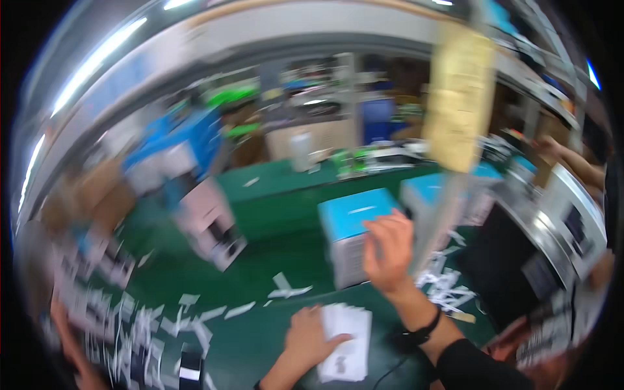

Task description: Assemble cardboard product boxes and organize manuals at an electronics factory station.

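My left hand (308, 339) is at the left edge of a stack of white printed leaflets (354, 338), its thumb laid across the top sheet and its fingers curled at the side. Raised to the right of it, my right hand (389, 252) has bent, somewhat parted fingers and nothing visible in them; motion blurs it. A dark band circles that wrist. Just behind my right hand stands a white box with a blue top (354, 213); whether the fingertips touch it I cannot tell.
Paper strips (448, 286) lie scattered right and left on the green table (279, 240). A pale box (208, 221) stands left. A post with a yellow sheet (458, 97) rises at right, near a black panel (507, 260). Other people's arms (575, 162) show at both sides.
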The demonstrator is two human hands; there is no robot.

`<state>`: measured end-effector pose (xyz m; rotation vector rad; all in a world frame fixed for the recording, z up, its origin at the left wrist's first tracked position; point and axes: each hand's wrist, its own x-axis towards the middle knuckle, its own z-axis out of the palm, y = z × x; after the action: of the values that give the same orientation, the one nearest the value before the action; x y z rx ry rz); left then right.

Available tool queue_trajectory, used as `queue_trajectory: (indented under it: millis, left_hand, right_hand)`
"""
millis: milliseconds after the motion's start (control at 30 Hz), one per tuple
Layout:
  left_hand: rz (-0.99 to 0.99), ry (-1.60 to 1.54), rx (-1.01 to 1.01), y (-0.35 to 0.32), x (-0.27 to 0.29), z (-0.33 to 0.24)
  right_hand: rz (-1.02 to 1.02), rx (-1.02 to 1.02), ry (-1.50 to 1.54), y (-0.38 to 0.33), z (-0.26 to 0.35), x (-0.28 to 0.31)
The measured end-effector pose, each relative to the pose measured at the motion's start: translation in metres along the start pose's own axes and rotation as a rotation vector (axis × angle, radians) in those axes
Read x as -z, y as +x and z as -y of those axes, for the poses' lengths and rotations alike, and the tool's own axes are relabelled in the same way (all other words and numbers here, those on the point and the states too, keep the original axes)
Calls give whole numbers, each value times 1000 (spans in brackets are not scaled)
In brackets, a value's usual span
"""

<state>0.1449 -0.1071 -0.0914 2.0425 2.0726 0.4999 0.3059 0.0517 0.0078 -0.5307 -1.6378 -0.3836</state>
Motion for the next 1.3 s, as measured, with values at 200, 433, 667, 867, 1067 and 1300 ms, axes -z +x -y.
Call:
queue_trajectory:
  millis: [200,433,667,867,1067,1300]
  left_hand:
    - [235,-100,82,4,8,13]
    - [282,-227,37,2,20,35]
    - [318,-102,52,-2,12,18]
    - [371,-167,127,10,5,36]
    - [360,-83,67,10,42,64]
    - [-37,-166,-55,-29,123,72]
  right_hand:
    - [636,28,391,21,124,-83]
    - [679,-7,230,52,139,-229]
    - [889,-604,666,42,79,-344]
    - [634,-147,270,49,129,-275]
    - [280,79,165,13,117,-188]
    - [606,210,368,23,84,-100]
